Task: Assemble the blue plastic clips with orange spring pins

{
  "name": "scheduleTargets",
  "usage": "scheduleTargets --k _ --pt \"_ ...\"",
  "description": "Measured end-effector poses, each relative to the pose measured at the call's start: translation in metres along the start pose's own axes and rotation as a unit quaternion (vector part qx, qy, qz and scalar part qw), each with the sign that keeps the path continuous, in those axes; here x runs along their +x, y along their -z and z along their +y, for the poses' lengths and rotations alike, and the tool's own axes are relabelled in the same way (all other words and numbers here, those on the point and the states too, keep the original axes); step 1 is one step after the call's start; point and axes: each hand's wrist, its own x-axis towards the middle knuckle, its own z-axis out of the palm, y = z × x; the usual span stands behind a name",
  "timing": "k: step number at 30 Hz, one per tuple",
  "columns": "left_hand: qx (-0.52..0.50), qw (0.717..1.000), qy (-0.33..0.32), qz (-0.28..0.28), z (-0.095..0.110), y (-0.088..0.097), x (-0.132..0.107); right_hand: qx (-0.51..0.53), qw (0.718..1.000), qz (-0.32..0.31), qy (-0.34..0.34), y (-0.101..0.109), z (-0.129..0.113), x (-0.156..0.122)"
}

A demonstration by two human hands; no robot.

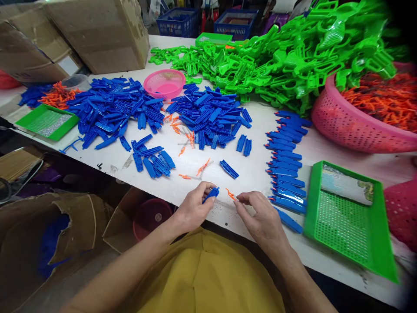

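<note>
My left hand (193, 208) is closed on a small blue plastic piece (211, 193) at the near edge of the white table (254, 174). My right hand (260, 215) pinches a small orange piece with a metal spring (232, 195), held a short way from the blue piece. Loose orange pieces with springs (199, 170) lie just beyond my hands, beside a single blue piece (229, 169). To the right of my right hand, a row of blue pieces (286, 174) lies in a line.
Big heaps of blue pieces (114, 108) cover the table's left and middle. Green plastic parts (293, 56) pile at the back right by a pink basket of orange pieces (374, 113). A green tray (348, 217) sits at right, another green tray (47, 121) at left. Cardboard boxes (81, 34) stand behind.
</note>
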Motion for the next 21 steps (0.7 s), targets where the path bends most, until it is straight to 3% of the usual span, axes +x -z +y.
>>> scheduleTargets --k 2,5,10,12,14,18,21 --pt "-0.198 0.976 0.085 0.030 -0.001 -0.007 0.000 0.017 1.000 0.005 -0.004 0.001 -0.005 0.000" --pt "-0.387 0.907 0.148 0.072 -0.002 -0.021 0.000 0.048 0.999 0.001 -0.021 0.000 -0.013 0.000" --pt "-0.535 0.823 0.167 0.095 0.000 -0.039 0.002 0.105 0.991 -0.015 -0.079 -0.008 -0.021 -0.002" --pt "-0.559 0.803 0.178 0.109 0.001 -0.044 0.003 0.119 0.987 -0.027 -0.104 -0.011 -0.024 -0.003" --pt "-0.552 0.808 0.170 0.116 0.002 -0.046 0.004 0.119 0.985 -0.031 -0.121 -0.013 -0.026 -0.003" --pt "-0.489 0.854 0.134 0.120 0.002 -0.050 0.002 0.086 0.990 -0.028 -0.108 -0.014 -0.026 -0.003" --pt "-0.461 0.869 0.137 0.118 0.001 -0.052 0.000 0.078 0.992 -0.039 -0.097 -0.013 -0.024 -0.003"
